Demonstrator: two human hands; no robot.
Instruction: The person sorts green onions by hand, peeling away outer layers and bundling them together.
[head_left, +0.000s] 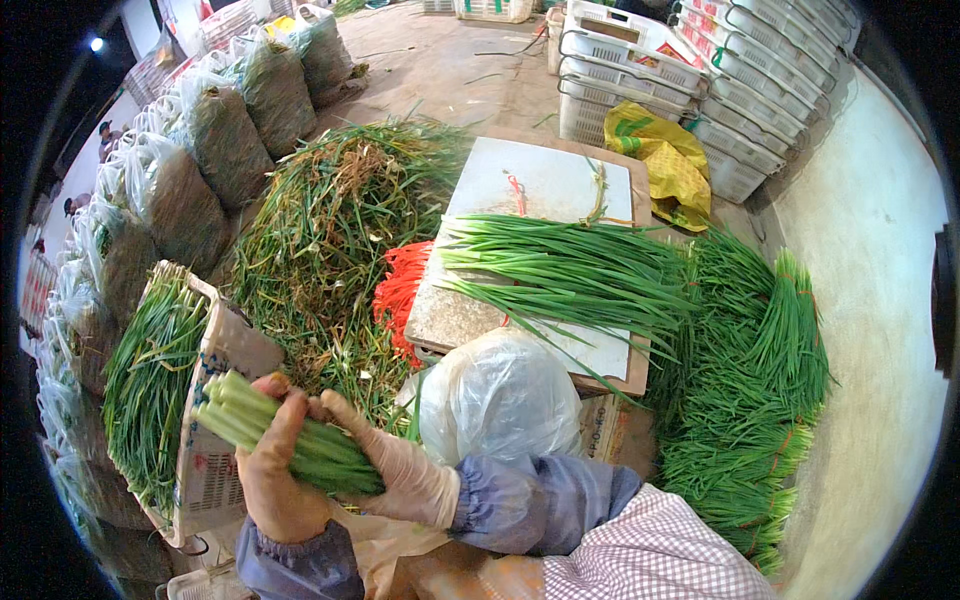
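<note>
My left hand (281, 465) and my gloved right hand (401, 469) both grip a thick bunch of green garlic chives (247, 416), its pale cut ends pointing up and left. Loose chives (555, 259) lie across the white board (540, 176), their pale ends at the left. A heap of red ties (405, 289) rests against the board's left edge. Beneath my hands, the lap is partly hidden. A plastic-covered rounded thing (502, 397) sits just in front of the board. Tied chive bundles (739, 390) are piled at the right.
A plastic crate (202, 360) of chives stands tilted at the left. Behind it rises a heap of leaf scraps (330, 225). Full plastic bags (225, 142) line the far left. Stacked white crates (630, 67) and a yellow sack (667, 169) stand near the right wall (862, 300).
</note>
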